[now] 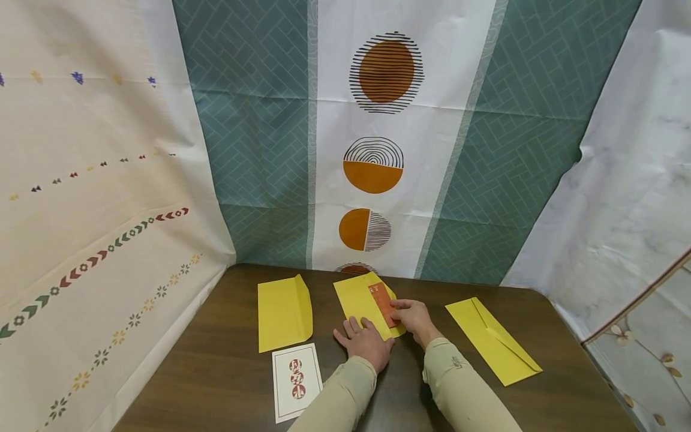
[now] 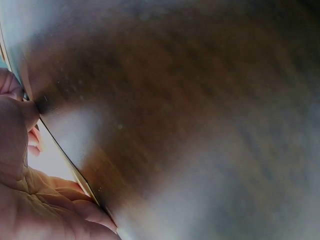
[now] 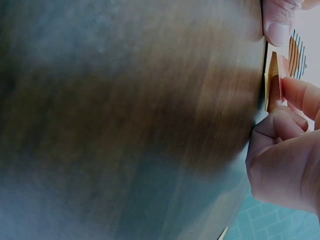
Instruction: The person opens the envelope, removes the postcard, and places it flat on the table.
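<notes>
Toward the back middle of the table lies a yellow envelope [image 1: 352,298], turned at an angle. Over its right part is a narrow orange-red card [image 1: 380,298] with small white print near its top. My right hand [image 1: 414,318] pinches the card along its right edge; in the right wrist view the fingers hold the card [image 3: 284,67] slightly raised at the envelope's side. My left hand [image 1: 367,345] rests with spread fingers on the envelope's lower left edge. The left wrist view shows its palm [image 2: 45,215] low against the tabletop.
A second yellow envelope [image 1: 281,315] lies at the left, its flap side facing right. Below it is a white card [image 1: 283,384] with three red round motifs. A third yellow envelope [image 1: 486,342] lies slanted at the right. Patterned cloth [image 1: 270,150] hangs behind the dark wooden table [image 1: 216,348].
</notes>
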A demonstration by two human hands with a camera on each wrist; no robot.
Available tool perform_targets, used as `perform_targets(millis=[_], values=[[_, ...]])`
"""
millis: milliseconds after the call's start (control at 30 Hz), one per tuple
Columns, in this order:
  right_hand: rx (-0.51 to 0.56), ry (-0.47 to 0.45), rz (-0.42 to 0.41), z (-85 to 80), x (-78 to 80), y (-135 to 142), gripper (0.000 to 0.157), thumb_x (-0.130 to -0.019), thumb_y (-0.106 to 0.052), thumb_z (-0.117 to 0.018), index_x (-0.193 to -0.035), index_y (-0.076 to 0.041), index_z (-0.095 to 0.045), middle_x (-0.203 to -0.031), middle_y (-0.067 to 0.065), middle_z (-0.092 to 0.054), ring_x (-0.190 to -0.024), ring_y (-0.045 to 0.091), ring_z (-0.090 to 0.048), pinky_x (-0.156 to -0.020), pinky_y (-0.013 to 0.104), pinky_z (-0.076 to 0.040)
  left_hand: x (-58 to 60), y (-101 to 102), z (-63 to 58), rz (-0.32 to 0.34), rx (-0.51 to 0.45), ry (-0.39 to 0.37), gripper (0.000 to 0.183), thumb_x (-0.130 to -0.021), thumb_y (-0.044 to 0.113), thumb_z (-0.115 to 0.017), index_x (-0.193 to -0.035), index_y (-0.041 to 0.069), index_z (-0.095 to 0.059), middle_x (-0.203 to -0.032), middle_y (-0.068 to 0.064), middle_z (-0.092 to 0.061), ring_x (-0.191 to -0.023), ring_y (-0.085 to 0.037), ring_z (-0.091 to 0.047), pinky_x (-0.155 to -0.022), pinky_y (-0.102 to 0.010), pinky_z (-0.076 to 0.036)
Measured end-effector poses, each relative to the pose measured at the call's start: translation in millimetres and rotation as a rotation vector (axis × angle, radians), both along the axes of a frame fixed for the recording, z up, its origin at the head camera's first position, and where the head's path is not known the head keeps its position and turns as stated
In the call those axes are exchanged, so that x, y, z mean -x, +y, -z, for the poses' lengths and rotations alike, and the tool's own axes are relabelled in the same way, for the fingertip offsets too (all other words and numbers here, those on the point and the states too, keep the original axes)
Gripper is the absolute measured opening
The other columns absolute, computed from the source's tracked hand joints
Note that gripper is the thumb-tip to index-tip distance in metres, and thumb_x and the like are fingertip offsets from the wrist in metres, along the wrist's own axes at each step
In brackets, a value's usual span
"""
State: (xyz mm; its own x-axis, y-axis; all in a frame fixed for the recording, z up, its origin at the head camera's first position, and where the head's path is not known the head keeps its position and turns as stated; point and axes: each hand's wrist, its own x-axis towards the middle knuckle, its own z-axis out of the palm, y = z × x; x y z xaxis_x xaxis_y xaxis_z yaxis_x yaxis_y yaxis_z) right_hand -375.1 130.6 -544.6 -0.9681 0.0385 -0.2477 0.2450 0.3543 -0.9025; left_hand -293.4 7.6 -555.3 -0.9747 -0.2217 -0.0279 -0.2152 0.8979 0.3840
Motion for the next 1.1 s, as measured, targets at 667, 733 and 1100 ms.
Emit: perform_targets(millis=[667,733,1100], values=[[0.019,-0.007,-0.003,1.9,1.1,3.5,0.037,-0.097,-0.009,-0.074,-0.134,-0.005,-0.074,-0.132,0.023,-0.068,-0.100,0.028,-0.068,-0.082,0.033,-0.062,-0.2,0.1,-1.3,0.004,0.014,-0.017,0.091,-0.092,0.062,-0.074,-0.150,-0.005,-0.055,-0.159,-0.032,-0.048,-0.155,-0.050,-0.039,-0.125,-0.079,-0.019],[0.028,-0.008,-0.002,1.6,0.8,3.9,0.037,-0.097,-0.009,-0.074,-0.134,-0.005,-0.074,-0.131,0.022,-0.069,-0.099,0.027,-0.069,-0.081,0.032,-0.062,-0.3,-0.1,-1.5,0.006,0.014,-0.017,0.091,-0.092,0.062,-0.074,-0.150,-0.005,-0.055,-0.159,-0.031,-0.048,-0.155,-0.050,-0.039,-0.124,-0.079,-0.019],[0.036,0.003,-0.005,-0.3,-1.9,7.8,0.038,-0.097,-0.008,-0.073,-0.135,-0.004,-0.073,-0.135,0.024,-0.067,-0.101,0.026,-0.068,-0.081,0.031,-0.061,-1.0,-0.4,-1.5,0.007,0.015,-0.015,0.091,-0.092,0.062,-0.074,-0.150,-0.006,-0.055,-0.159,-0.032,-0.048,-0.155,-0.050,-0.038,-0.124,-0.080,-0.019]])
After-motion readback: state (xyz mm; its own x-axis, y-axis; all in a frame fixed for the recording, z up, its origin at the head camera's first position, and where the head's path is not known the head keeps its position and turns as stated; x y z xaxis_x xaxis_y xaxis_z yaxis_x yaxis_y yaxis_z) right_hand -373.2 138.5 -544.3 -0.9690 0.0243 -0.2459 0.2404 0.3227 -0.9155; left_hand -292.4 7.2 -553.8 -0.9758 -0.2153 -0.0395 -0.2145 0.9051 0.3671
